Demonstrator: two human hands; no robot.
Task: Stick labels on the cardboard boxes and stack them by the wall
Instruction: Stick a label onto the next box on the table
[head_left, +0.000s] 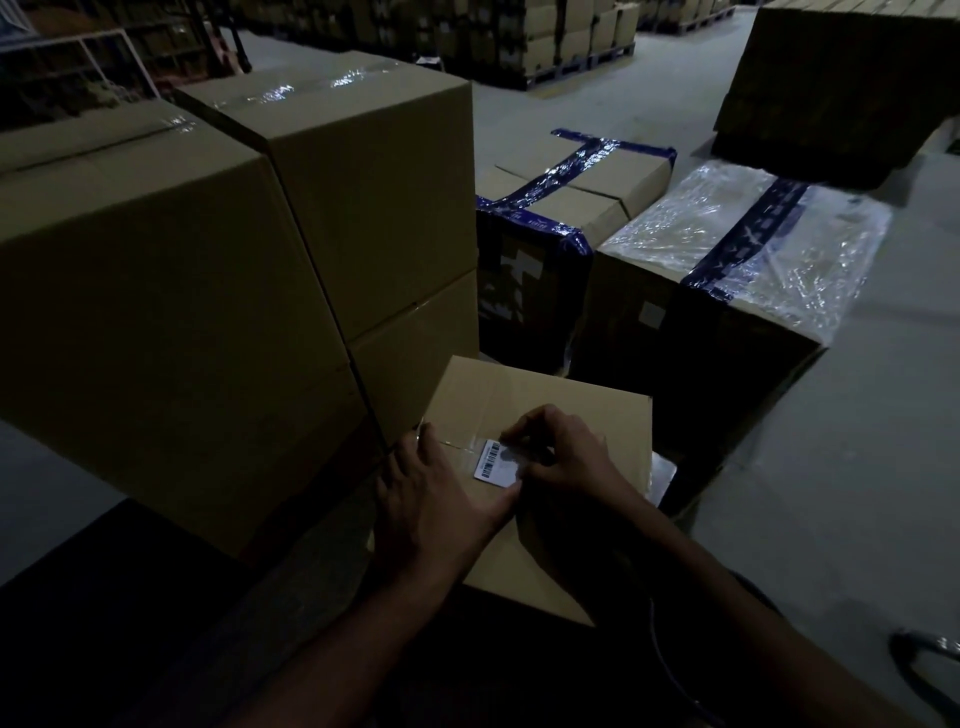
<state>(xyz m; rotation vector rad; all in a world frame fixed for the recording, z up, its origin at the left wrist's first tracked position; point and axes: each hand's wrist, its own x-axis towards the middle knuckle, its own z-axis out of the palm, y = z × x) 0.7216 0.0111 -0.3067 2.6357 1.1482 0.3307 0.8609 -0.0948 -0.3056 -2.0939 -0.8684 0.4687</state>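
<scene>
Your right hand (558, 447) pinches the barcode label (493, 462) onto the small cardboard box (519, 395), while your left hand (436, 499) lies flat, fingers straight, beside it.

A white label (496, 464) on the top of the near box (540, 415) carries a barcode along its left edge; any print beside it is too small to read. The blue tape (743, 244) bears faint marks, illegible.

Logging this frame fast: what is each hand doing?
Left hand: open, resting on the small brown cardboard box.
Right hand: pinching the white barcode label.
</scene>
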